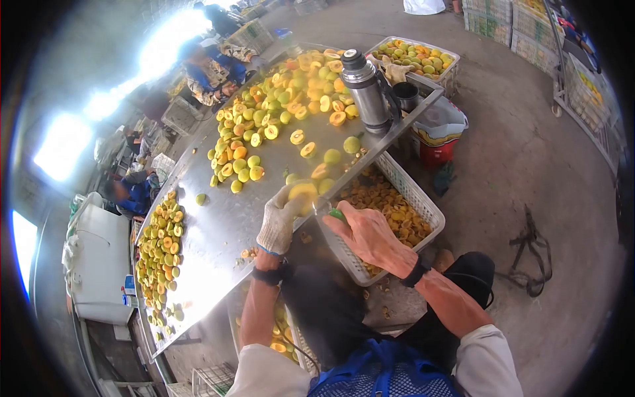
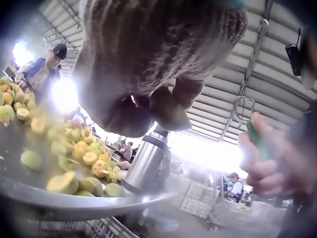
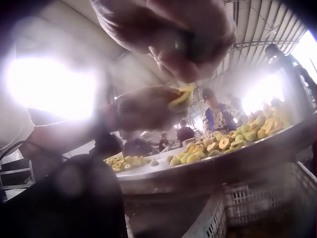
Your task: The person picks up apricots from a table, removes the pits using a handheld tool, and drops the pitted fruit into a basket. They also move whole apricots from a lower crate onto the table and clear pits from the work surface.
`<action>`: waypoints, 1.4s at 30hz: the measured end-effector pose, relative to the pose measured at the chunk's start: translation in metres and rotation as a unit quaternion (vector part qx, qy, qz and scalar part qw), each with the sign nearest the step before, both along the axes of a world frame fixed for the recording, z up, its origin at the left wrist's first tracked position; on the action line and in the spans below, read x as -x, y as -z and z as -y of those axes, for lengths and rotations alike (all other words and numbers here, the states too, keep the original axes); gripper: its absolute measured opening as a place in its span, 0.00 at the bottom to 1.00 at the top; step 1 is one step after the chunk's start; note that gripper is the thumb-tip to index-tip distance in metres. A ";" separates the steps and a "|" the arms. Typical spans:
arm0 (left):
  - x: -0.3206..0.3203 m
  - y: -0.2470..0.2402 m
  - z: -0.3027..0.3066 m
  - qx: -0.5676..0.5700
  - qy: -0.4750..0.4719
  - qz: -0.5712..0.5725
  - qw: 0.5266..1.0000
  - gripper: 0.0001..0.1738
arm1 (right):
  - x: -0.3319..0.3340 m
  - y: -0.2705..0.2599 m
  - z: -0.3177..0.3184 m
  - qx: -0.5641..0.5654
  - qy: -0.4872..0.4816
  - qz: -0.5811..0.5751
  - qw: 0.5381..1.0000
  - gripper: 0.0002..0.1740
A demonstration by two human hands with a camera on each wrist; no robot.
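My left hand (image 1: 278, 218), in a knitted white glove, pinches a halved yellow-green fruit (image 1: 302, 193) above the table's near edge. The same fruit half (image 2: 171, 110) shows under the glove (image 2: 158, 54) in the left wrist view. Bare, my right hand (image 1: 374, 237) grips the green handle (image 1: 337, 215) of a small tool with a metal wire loop (image 2: 244, 108), just right of the fruit. In the head view the loop lies close to the fruit; contact cannot be told. The right wrist view shows the fruit half (image 3: 182, 97) below my right hand (image 3: 173, 34).
Fruit halves (image 1: 258, 112) heap on the metal table (image 1: 218, 225), with a steel thermos (image 1: 367, 92) at its right edge. A white crate (image 1: 433, 215) of small brown-orange pieces stands below. A crate of fruit (image 1: 423, 56) is beyond. People (image 1: 215, 69) sit across the table.
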State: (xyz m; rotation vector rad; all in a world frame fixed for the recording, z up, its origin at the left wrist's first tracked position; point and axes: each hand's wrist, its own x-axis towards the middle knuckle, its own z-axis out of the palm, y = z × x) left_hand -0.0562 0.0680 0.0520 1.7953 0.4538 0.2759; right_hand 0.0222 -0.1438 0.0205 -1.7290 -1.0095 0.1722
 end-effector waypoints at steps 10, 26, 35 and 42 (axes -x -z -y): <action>-0.021 0.019 0.055 0.150 0.030 0.136 0.979 0.24 | -0.013 0.023 0.003 0.050 0.025 0.004 0.998 0.20; -0.047 0.060 0.085 0.140 -0.156 0.236 0.949 0.40 | 0.001 0.028 -0.012 0.024 0.010 -0.163 0.986 0.22; -0.057 0.058 0.101 0.134 -0.171 0.303 0.928 0.35 | 0.000 0.037 -0.011 -0.009 0.044 -0.112 0.993 0.20; -0.057 0.055 0.105 0.079 -0.180 0.289 0.937 0.35 | -0.002 0.035 -0.009 -0.051 0.025 -0.140 0.988 0.20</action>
